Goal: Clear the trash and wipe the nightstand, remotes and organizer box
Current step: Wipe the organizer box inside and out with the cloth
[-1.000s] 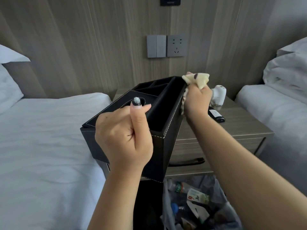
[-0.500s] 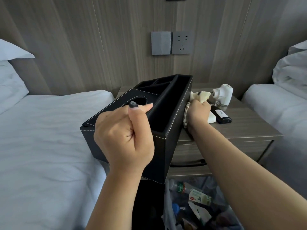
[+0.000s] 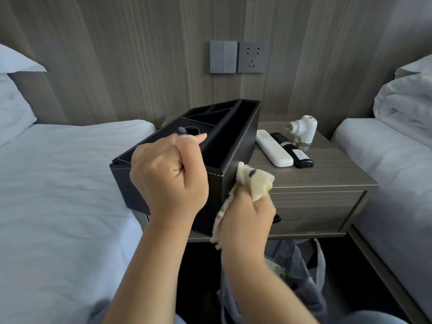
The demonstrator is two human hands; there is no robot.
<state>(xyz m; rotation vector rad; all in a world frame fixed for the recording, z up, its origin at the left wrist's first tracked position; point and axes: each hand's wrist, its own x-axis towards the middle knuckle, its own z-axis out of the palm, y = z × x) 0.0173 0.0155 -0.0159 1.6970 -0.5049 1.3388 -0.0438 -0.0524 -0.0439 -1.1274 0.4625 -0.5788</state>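
Left hand (image 3: pixel 169 176): fingers curled over the near rim of the black organizer box (image 3: pixel 236 141), thumb laid along the top edge, dark-painted nail visible. Box is held tilted, lifted off the worktop (image 3: pixel 327 174) at its near end; whether its far end touches the surface cannot be told. White stitching runs along the box edges; inside, one long open compartment on the side toward the right hand, smaller divided compartments at the far end, and a lidded section with an oval slot beyond the left thumb.

Right hand (image 3: pixel 247 216): fingers closed round a bunched pale yellow cloth (image 3: pixel 253 183) with a dark spot on it. Cloth is pressed against the outer side wall of the box, near its front corner, just right of the left hand. A loose tail of cloth hangs down past the wrist.

Beyond the right hand, on the wood-grain worktop: white remote (image 3: pixel 274 148) and black remote (image 3: pixel 292 150) lying side by side, touching or nearly so. Just beyond them, a white plug-in device (image 3: pixel 304 130) lying on its side with prongs toward the box.

Below the right hand: nightstand drawer front (image 3: pixel 315 211), dark handle partly hidden by the hand. Below the forearm, on the floor, a translucent trash bag (image 3: pixel 301 277); contents blurred.

Left of the left hand: bed with white sheet (image 3: pixel 58 195), pillow (image 3: pixel 11 108) at its head. Right of the right hand: second bed (image 3: pixel 397 160). Wall beyond the box carries a grey switch plate (image 3: pixel 223 57) and socket (image 3: pixel 252 57)
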